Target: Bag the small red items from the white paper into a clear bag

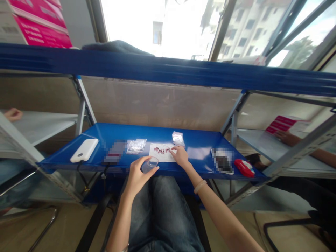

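Observation:
My left hand (pixel 138 173) holds a small clear plastic cup (pixel 150 164) at the front edge of the blue shelf (pixel 199 145). My right hand (pixel 180 154) rests on a white sheet (pixel 160 155), its fingertips touching several small red and dark pieces (pixel 161 150) lying on the sheet. Two clear plastic bags lie close by: one (pixel 135 145) left of the sheet, another (pixel 178 138) just behind my right hand.
A white power bank (pixel 84 149) lies at the shelf's left, a red device (pixel 244 167) at its right. A blue beam (pixel 168 71) crosses overhead. Other people's hands show at far left (pixel 12 114) and at right on a pink box (pixel 282 124).

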`<state>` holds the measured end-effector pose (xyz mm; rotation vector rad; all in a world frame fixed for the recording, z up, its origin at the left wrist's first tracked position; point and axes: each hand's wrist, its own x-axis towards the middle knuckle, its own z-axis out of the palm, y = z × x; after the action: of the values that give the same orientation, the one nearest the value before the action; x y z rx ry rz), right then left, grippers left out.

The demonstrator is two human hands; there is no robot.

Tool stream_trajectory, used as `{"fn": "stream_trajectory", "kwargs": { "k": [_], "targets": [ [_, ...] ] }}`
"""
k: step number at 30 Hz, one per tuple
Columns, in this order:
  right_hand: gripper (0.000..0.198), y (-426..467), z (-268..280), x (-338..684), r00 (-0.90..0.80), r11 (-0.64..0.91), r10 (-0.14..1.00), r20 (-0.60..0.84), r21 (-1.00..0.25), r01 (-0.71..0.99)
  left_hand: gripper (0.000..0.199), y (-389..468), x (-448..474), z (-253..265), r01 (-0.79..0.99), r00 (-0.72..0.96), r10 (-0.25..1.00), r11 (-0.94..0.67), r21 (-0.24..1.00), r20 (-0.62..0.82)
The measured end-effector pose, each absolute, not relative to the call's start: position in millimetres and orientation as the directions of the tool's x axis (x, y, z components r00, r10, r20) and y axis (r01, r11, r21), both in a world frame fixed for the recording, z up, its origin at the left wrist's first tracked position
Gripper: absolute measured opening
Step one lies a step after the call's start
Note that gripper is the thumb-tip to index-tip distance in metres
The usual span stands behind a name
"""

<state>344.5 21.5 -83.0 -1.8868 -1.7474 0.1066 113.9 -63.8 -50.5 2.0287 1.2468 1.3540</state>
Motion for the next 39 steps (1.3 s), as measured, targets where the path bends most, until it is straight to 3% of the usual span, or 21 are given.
{"fn": "stream_trajectory", "kwargs": {
  "k": [5, 14, 19, 22, 25, 30, 35, 39],
  "targets": [
    [0.015, 34, -89, 340, 0.122, 0.019, 0.946, 0.301, -0.426, 0.904, 0.048, -65, 118, -54, 0.42, 0.135, 0.878, -0.471, 0.776, 0.459],
    [0.018, 37, -100, 349, 0.042, 0.112, 0.925, 0.378, -0.375, 0.92, 0.049, -65, 124, -56, 0.389, 0.137, 0.907, -0.418, 0.821, 0.398],
    [0.016, 30, -98, 350, 0.051, 0.158, 0.891, 0.452, -0.414, 0.897, 0.048, -65, 127, -57, 0.354, 0.147, 0.913, -0.408, 0.842, 0.38],
    [0.01, 16, -79, 342, 0.054, 0.309, 0.844, 0.533, -0.567, 0.763, 0.048, -65, 127, -58, 0.339, 0.154, 0.92, -0.392, 0.855, 0.36],
    [0.013, -7, -50, 329, -0.054, 0.473, 0.843, 0.534, -0.691, 0.546, 0.046, -65, 127, -58, 0.314, 0.163, 0.925, -0.379, 0.87, 0.344],
    [0.016, -35, -18, 311, -0.283, 0.567, 0.823, 0.492, -0.724, 0.393, 0.044, -63, 130, -61, 0.231, 0.172, 0.926, -0.368, 0.901, 0.335],
    [0.018, -13, -35, 318, -0.18, 0.507, 0.852, 0.492, -0.686, 0.522, 0.043, -61, 127, -63, 0.212, 0.162, 0.935, -0.345, 0.914, 0.316],
    [0.013, 21, -65, 339, 0.046, 0.196, 0.911, 0.411, -0.526, 0.828, 0.042, -59, 123, -62, 0.222, 0.146, 0.938, -0.341, 0.913, 0.315]
  ]
}}
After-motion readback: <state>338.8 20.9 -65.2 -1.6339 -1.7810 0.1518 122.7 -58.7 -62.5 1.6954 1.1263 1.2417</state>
